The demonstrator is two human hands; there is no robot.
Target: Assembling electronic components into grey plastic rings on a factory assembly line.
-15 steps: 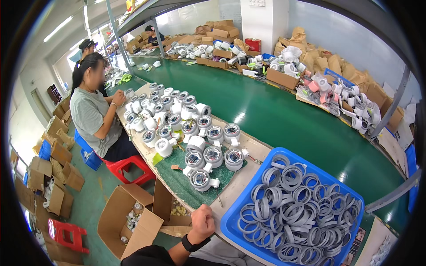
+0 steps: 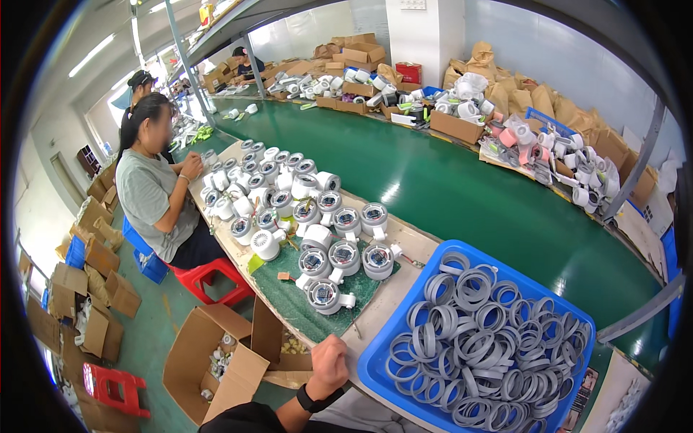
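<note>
My left hand (image 2: 330, 366) is closed in a fist at the near edge of the table, a black band (image 2: 318, 398) round its wrist. Nothing shows between the fingers. My right hand is out of view. Just beyond the fist lies a green mat (image 2: 317, 326). White round housings with grey rims (image 2: 326, 294) stand on it, several with circuit parts showing inside and short white necks at the side. To the right of the fist sits a blue plastic tray (image 2: 366, 368) heaped with loose grey rings (image 2: 482, 346).
A seated co-worker (image 2: 155, 195) handles something small at the table's far end. Open cardboard boxes (image 2: 191, 353) stand on the floor to the left, near red stools (image 2: 119, 390). Beyond the green conveyor belt (image 2: 426, 189), boxes and piles of white parts (image 2: 462, 108) line a shelf.
The view has shifted very slightly. My left fist stays at the table edge, and the housings and rings lie as before.
</note>
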